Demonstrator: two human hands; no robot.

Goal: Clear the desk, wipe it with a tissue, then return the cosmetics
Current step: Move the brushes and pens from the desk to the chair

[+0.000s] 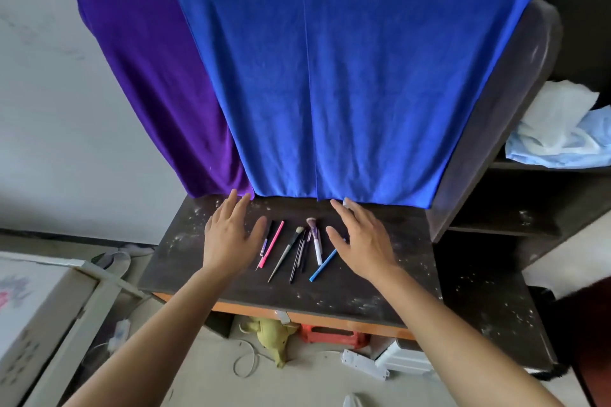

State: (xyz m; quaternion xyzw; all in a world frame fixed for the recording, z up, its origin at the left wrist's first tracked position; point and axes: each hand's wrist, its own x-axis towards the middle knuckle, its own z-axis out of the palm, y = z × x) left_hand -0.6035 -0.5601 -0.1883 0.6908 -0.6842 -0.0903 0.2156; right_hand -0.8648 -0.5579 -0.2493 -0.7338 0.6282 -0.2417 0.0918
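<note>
Head view: two flat, empty hands bracket the cosmetics on the speckled desk (pixel 330 294).
The left hand (pixel 231 236) and right hand (pixel 363 241) have straight fingers and hold nothing. Between them, mid-desk, lie a pink pencil (pixel 272 246), a blue pencil (pixel 325 263), a white-handled makeup brush (pixel 316 243) and thinner brushes, loosely fanned. If the hands scoop them together too fast, the round pencils may roll off the front edge (the blue pencil, its top under the right hand, lies nearest). Bristles could also drag through the white specks.
</note>
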